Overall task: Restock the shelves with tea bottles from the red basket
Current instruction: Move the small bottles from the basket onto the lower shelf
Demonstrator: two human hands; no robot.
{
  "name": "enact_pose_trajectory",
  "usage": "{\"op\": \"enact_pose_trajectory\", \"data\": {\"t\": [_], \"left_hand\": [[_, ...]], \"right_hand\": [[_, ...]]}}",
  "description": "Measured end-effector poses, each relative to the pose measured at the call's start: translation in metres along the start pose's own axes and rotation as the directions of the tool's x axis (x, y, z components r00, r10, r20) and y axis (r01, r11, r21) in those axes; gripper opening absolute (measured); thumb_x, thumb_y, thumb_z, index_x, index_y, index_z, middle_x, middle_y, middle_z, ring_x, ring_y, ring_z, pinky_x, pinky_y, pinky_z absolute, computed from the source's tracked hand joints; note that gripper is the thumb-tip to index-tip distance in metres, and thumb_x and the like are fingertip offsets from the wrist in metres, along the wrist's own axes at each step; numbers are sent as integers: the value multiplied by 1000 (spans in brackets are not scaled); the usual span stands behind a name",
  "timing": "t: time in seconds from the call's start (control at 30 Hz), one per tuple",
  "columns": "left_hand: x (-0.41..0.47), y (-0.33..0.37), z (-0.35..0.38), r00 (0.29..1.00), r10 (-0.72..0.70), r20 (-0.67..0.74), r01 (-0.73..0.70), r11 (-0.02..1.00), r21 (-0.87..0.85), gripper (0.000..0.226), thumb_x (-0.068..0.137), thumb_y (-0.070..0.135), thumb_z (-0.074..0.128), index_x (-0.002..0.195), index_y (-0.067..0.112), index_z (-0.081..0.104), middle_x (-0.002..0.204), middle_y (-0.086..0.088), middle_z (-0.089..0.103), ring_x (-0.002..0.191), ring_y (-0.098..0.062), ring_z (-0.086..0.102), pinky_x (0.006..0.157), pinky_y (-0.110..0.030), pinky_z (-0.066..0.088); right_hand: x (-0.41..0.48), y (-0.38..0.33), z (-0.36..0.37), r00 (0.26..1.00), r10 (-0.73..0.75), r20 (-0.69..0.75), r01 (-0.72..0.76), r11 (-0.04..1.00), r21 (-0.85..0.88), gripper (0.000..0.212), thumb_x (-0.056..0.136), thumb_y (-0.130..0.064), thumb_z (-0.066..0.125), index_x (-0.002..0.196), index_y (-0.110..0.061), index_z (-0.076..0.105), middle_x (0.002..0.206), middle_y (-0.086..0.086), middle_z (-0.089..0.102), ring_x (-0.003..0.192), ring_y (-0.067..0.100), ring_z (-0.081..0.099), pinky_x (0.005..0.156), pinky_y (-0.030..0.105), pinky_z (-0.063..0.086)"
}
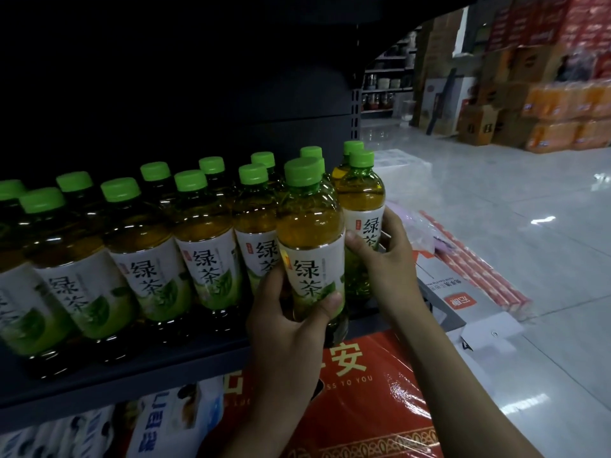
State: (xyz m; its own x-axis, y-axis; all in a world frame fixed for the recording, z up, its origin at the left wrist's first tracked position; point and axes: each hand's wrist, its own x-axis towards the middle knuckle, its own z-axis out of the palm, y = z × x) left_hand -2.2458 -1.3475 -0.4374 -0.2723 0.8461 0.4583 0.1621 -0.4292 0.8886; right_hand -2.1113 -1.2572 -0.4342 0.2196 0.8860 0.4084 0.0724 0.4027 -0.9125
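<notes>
Several green tea bottles (205, 246) with green caps and white-green labels stand in two rows on the dark shelf (132, 375). My left hand (291, 328) grips one bottle (310, 239) by its lower body at the shelf's front edge, upright. My right hand (386, 262) wraps around the rightmost bottle (362, 206) at the shelf's right end, thumb on its label. The red basket is not in view.
Below the shelf lie a red printed package (363, 391) and blue-white packages (172, 421). White cartons and a red-striped pack (472, 259) lie on the floor to the right. Stacked cardboard boxes and orange packs (562, 107) line the far wall across a shiny tiled floor.
</notes>
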Motion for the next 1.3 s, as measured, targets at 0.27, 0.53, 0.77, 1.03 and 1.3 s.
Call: {"op": "enact_pose_trajectory", "data": {"t": [0.27, 0.53, 0.77, 1.03, 1.3], "left_hand": [[-5, 12, -46, 1000, 5, 17, -6, 999, 52, 52, 73, 24, 78, 123, 28, 61, 112, 14, 69, 105, 3, 62, 88, -29, 56], [-9, 32, -147, 997, 60, -49, -58, 997, 50, 46, 77, 12, 79, 118, 26, 61, 109, 13, 71, 104, -2, 65, 83, -21, 55], [0, 34, -250, 960, 183, -211, -148, 974, 171, 49, 71, 15, 80, 117, 16, 61, 107, 11, 71, 103, -5, 66, 78, -17, 53], [17, 2, -325, 926, 132, -354, -64, 978, 197, 38, 86, 0, 67, 122, 8, 58, 111, 5, 67, 104, -5, 63, 83, -18, 52], [32, -31, -332, 939, 20, -343, 46, 982, 184, 43, 90, -1, 63, 130, 11, 52, 113, 7, 66, 106, -5, 63, 90, -28, 51]], "right_hand": [[-42, -35, 16, 969, -151, -195, 100, 964, -246, 53, 82, -39, 72, 124, -36, 39, 126, 2, 41, 117, 13, 47, 93, 42, 53], [-98, -70, 90, 953, -285, -99, 259, 941, -217, 30, 90, -20, 66, 115, -22, 50, 115, 2, 49, 102, 4, 52, 88, 22, 47], [-116, -70, 148, 935, -355, -5, 344, 908, -240, 29, 88, -10, 64, 115, -14, 52, 113, 7, 48, 104, 21, 53, 90, 38, 48], [-81, -67, 129, 896, -300, -328, 228, 943, -242, 40, 83, -11, 58, 122, -9, 48, 124, 14, 41, 101, 10, 48, 91, 23, 46], [-96, -60, 127, 913, -363, -188, 294, 903, -315, 39, 83, -7, 57, 121, -6, 48, 123, 18, 45, 105, 17, 48, 91, 37, 48]]}}
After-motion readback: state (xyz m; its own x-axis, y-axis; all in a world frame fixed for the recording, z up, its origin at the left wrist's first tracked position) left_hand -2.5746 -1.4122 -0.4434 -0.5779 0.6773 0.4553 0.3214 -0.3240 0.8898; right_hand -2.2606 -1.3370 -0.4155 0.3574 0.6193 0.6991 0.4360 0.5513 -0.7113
